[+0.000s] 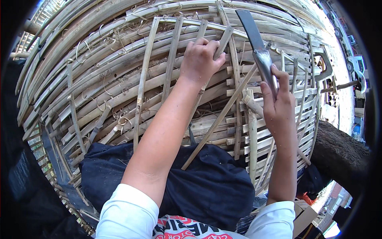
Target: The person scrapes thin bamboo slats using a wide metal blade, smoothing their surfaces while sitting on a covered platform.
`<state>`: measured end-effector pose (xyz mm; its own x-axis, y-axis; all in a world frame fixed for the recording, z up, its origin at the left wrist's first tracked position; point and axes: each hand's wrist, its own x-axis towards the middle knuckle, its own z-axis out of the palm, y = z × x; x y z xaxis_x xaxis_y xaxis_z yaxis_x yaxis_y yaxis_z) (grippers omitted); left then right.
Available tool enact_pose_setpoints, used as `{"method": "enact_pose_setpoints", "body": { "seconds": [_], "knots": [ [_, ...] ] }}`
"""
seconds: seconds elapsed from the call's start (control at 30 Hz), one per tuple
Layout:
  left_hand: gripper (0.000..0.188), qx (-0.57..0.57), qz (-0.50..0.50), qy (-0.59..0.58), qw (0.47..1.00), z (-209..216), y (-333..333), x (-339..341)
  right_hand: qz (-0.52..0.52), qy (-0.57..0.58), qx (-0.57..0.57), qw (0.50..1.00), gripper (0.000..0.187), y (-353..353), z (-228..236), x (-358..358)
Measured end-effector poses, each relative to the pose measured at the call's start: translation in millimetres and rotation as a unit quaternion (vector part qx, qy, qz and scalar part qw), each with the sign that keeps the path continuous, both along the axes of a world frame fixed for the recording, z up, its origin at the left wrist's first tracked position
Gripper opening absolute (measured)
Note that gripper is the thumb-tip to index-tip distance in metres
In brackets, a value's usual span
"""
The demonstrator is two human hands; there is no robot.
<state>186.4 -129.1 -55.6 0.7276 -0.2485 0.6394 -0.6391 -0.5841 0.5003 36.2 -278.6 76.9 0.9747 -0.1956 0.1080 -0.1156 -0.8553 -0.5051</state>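
Observation:
My left hand (202,57) is closed around a narrow bamboo slat (226,36), whose upper end sticks out past my thumb. A second slat rises beside it, behind my knuckles. In my right hand (279,105) is a knife (250,30) with a flat, dark, square-ended blade and a tubular metal handle. Its blade points up and away, right of the slat and apart from it. My index finger and thumb show along the handle; the other fingers are mostly hidden. More upright slats (146,71) stand left of my left hand, over stacked bamboo strips (111,85).
Black cloth (207,179) lies across my lap. On the right are a slatted bamboo panel (264,145), a dark C-shaped piece (327,65) and a thick brown log (338,145). Curled shavings (125,123) cling to the strips. A vehicle (355,63) stands at the far right.

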Motion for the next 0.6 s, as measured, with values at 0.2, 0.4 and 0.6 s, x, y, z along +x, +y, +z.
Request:
{"method": "enact_pose_setpoints", "body": {
  "seconds": [0.2, 0.4, 0.6],
  "knots": [
    [0.031, 0.011, -0.019, 0.01, 1.0, 5, 3, 5, -0.173, 0.013, 0.383, 0.907, 0.039, 46, -15, -108],
    [0.037, 0.012, -0.037, 0.043, 0.998, 21, -1, -3, -0.198, 0.025, 0.482, 0.853, 0.041, 64, -40, -144],
    [0.055, 0.132, 0.021, -0.013, 0.991, 57, -8, 5, -0.2, -0.019, 0.489, 0.849, 0.042, 51, -53, -136]
  ]
}}
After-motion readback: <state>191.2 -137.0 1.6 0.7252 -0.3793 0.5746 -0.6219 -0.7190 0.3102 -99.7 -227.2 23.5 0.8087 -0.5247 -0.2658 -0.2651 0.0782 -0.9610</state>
